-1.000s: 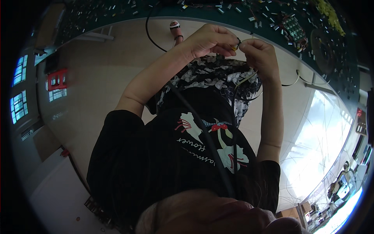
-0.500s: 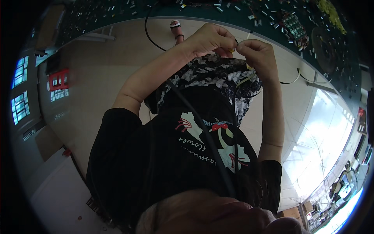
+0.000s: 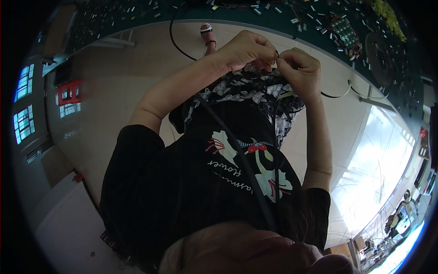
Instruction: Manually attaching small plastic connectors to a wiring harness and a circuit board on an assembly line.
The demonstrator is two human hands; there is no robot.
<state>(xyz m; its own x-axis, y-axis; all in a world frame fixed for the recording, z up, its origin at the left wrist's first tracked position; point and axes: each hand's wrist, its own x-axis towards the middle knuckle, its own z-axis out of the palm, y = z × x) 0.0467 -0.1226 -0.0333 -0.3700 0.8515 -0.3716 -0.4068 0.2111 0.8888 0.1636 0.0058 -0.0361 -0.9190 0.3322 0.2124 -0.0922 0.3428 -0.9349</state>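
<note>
Thumb and fingers of my left hand (image 3: pixel 248 50) are pinched together over my lap, just off the table's near edge. A tiny dark piece (image 3: pixel 277 54) shows between its fingertips and those of my right hand (image 3: pixel 302 71), which is also closed in a pinch. Below it, a bit of yellow (image 3: pixel 273 64) peeks out at the left fingertips. The fingers hide most of what is held, so its kind cannot be made out. A pale narrow strip (image 3: pixel 287 94) hangs beneath my right hand, in front of the patterned cloth on my lap.
Many small metal cylinders lie over the green tabletop (image 3: pixel 246 16). Farther right are a block of green circuit boards (image 3: pixel 346 31), a dark round disc (image 3: pixel 381 57) and a yellow heap (image 3: pixel 388 18). A black cable (image 3: pixel 171 34) drops past the edge. A red stool (image 3: pixel 68 92) stands left.
Both hands have come slightly down toward my body, still fingertip to fingertip. My right hand has turned a little, its fingers more curled. The pale strip below it has shifted.
</note>
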